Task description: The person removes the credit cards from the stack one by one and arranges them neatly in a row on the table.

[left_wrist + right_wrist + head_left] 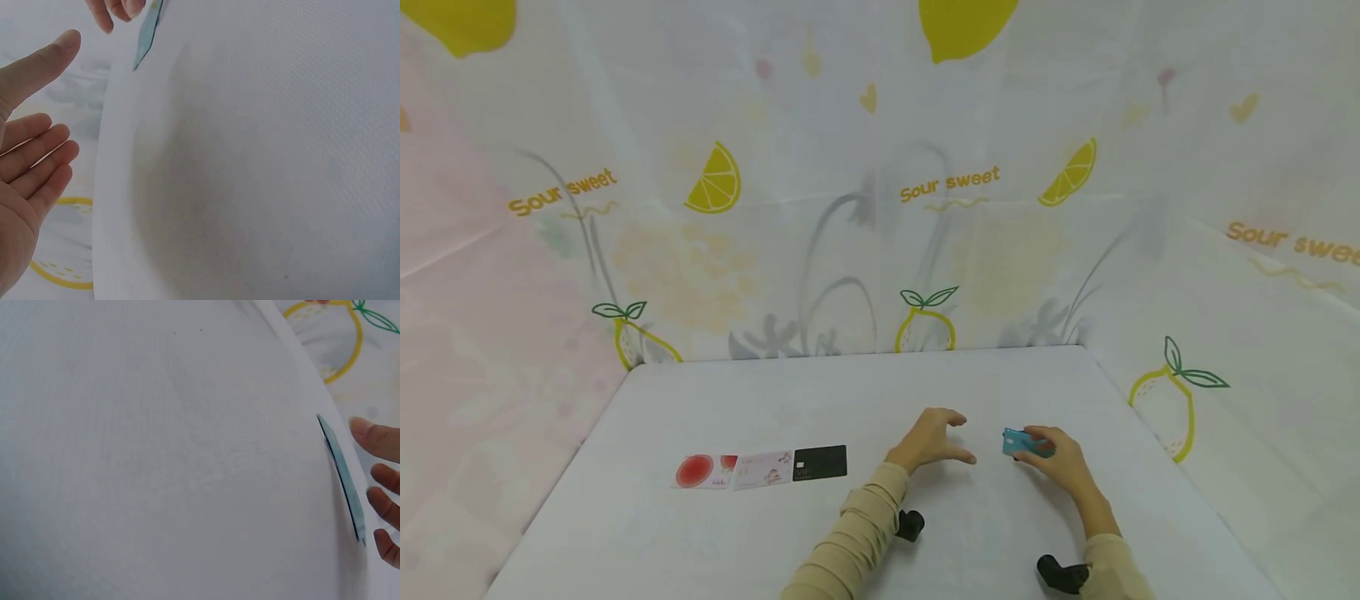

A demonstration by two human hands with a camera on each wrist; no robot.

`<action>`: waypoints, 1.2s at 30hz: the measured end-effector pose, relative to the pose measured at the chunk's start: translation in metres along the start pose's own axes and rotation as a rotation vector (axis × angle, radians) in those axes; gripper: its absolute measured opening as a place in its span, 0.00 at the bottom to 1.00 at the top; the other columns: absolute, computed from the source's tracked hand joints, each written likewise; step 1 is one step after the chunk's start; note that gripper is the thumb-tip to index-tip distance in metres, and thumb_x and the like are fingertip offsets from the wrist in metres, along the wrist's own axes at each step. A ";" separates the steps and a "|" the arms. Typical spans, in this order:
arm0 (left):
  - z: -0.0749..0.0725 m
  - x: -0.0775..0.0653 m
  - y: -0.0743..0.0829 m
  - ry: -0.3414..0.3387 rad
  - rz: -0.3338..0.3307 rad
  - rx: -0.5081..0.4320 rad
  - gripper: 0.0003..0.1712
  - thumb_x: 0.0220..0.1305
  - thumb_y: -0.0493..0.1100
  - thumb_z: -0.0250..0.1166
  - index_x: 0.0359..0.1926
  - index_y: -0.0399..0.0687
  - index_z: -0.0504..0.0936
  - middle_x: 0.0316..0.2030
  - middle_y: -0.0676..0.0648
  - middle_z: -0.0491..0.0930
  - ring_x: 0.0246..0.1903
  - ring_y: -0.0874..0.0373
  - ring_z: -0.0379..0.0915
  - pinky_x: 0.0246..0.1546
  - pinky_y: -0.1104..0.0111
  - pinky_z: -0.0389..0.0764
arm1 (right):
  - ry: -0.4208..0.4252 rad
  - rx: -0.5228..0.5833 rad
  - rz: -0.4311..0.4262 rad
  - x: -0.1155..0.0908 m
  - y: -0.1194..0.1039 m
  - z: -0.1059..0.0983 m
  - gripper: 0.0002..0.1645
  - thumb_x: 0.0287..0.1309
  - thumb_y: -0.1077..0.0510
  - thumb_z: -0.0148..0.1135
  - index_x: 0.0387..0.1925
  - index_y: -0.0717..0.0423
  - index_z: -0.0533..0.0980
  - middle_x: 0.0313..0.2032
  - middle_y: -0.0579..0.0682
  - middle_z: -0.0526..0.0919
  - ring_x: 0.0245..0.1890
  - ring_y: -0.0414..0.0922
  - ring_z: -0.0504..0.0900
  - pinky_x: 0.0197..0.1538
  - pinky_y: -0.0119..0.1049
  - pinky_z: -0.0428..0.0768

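White table (pixel 700 400): carries everything; its plain, pale top presumably helps each coloured card stand out.
Red-and-white card (pixel 695 472): starts the row at the far left, flat, likely picture side up so that its round red print shows.
Pink card (pixel 764 468): lies in the middle of the row, its long side running on from its neighbours, which looks like deliberate lining-up.
Black card (pixel 820 462): ends the row on the right, tilted very slightly; its "VIP" lettering reads upright from the person's side, perhaps for easy reading.
Left hand (pixel 928 440): holds nothing; its thumb and fingers stand well apart over the bare stretch between row and blue card, a spread that would suit taking something by its edges.
Blue card (pixel 1026 443): sits well apart from the row, low at the table under the other hand; dark slivers at its edge may be shadow or another card beneath, I cannot tell.
Right hand (pixel 1067 462): arches over the blue card's right end, thumb and fingers apart; its wrist view shows a gap at the thumb, so it seems not to be clamped. Straddling the opposite edges probably keeps the face uncovered.
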State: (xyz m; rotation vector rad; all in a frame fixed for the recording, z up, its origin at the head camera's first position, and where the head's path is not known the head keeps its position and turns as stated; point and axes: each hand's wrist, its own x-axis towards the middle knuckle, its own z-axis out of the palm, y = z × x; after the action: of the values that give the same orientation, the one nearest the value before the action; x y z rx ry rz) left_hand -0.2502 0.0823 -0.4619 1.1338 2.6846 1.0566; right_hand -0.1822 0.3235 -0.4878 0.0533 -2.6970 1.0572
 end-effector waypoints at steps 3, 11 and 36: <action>0.001 0.000 0.001 -0.001 0.001 0.002 0.37 0.40 0.51 0.78 0.50 0.34 0.80 0.47 0.43 0.82 0.49 0.54 0.76 0.51 0.70 0.74 | -0.016 -0.022 0.008 0.000 0.004 -0.002 0.29 0.47 0.58 0.72 0.50 0.68 0.75 0.43 0.65 0.79 0.40 0.57 0.78 0.43 0.49 0.78; 0.003 -0.004 0.000 -0.008 -0.012 -0.015 0.37 0.41 0.51 0.78 0.51 0.35 0.79 0.47 0.43 0.81 0.50 0.53 0.76 0.52 0.68 0.74 | -0.122 -0.189 0.118 0.004 0.014 -0.010 0.36 0.46 0.48 0.72 0.54 0.65 0.74 0.51 0.72 0.70 0.49 0.67 0.72 0.46 0.69 0.66; 0.007 -0.014 -0.007 -0.004 0.007 -0.017 0.36 0.42 0.51 0.77 0.50 0.35 0.80 0.46 0.43 0.82 0.48 0.56 0.76 0.50 0.70 0.74 | -0.228 -0.102 0.110 0.019 0.020 -0.019 0.32 0.40 0.57 0.76 0.43 0.68 0.69 0.43 0.69 0.73 0.45 0.62 0.73 0.49 0.58 0.70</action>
State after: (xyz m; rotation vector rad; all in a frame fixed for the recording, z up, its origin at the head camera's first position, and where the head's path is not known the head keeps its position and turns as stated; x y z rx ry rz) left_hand -0.2422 0.0743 -0.4746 1.1421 2.6660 1.0749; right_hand -0.1987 0.3526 -0.4831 0.0072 -2.9867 0.9960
